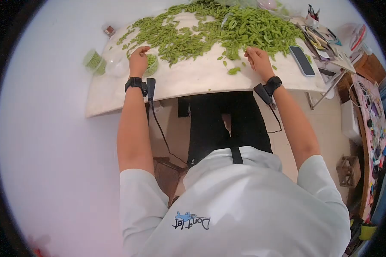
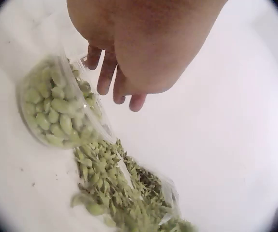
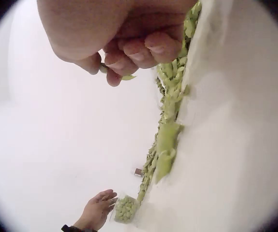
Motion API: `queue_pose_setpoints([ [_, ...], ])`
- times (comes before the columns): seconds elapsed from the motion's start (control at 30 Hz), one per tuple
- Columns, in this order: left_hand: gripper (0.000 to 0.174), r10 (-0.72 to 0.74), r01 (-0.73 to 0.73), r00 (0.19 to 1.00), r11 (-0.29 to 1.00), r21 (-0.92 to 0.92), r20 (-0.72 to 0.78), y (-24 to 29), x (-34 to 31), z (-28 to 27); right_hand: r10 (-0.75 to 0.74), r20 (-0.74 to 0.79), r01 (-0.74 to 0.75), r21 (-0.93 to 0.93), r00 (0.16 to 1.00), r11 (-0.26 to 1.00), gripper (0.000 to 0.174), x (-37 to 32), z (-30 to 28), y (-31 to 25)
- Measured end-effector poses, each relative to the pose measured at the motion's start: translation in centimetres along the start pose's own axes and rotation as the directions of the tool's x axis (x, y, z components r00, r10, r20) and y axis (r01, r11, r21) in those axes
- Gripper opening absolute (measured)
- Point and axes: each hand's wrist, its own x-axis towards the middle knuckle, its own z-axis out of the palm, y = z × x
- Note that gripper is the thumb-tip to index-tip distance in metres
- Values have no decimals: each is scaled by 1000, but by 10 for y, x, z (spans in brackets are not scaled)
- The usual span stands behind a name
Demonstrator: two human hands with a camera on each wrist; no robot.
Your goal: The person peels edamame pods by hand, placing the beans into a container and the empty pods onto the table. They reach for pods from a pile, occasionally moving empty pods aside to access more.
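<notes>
My left hand [image 1: 138,60] is at a clear plastic tub [image 1: 157,68] of shelled green beans. In the left wrist view its fingers [image 2: 108,72] extend loosely beside the tub's rim [image 2: 86,106], with nothing held. My right hand [image 1: 258,61] is over the front of the pod pile, fingers curled. The right wrist view shows it pinching a green bean pod [image 3: 128,77] between thumb and fingertips; most of the pod is hidden by the fingers. Several loose pods [image 1: 234,70] lie on the table below that hand.
A large spread of green pods [image 1: 261,30] covers the back of the white table [image 1: 188,79]. Another tub of beans [image 1: 94,62] stands at the left edge, beside a clear empty container [image 1: 116,67]. To the right are a phone [image 1: 302,61] and a tray of tools [image 1: 324,43].
</notes>
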Motion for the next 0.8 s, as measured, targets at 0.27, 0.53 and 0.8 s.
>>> queue_pose_setpoints([
  [0.27, 19, 79, -127, 990, 854, -505, -115, 101, -30, 64, 38, -3, -38, 27, 999, 999, 37, -14, 2, 6],
  [0.53, 17, 10, 186, 977, 458, -869, 214, 142, -72, 152, 112, -49, -117, -116, 992, 986, 41, -19, -2, 13],
  [0.8, 14, -56, 286, 958, 216, -934, 280, 128, -71, 155, 103, -42, -108, -153, 994, 982, 43, -22, 4, 8],
])
